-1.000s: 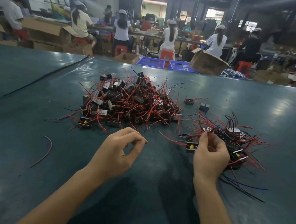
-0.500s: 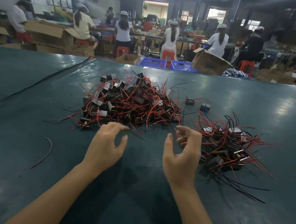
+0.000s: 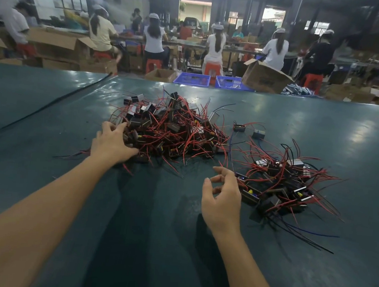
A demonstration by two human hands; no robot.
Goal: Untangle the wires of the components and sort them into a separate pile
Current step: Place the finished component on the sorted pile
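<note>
At the near-left edge of the tangled pile (image 3: pixel 171 129), the left hand (image 3: pixel 111 142) rests, fingers spread, grip unclear; the right hand (image 3: pixel 221 193), loosely curled and empty, lies farther off, beside the sorted pile (image 3: pixel 282 183).

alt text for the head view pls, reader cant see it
A person's left hand reaches into the near left edge of a large tangled pile of black components with red wires on a dark green table. Their right hand, empty and loosely curled, is beside a smaller pile. Behind, seated workers face away.
</note>
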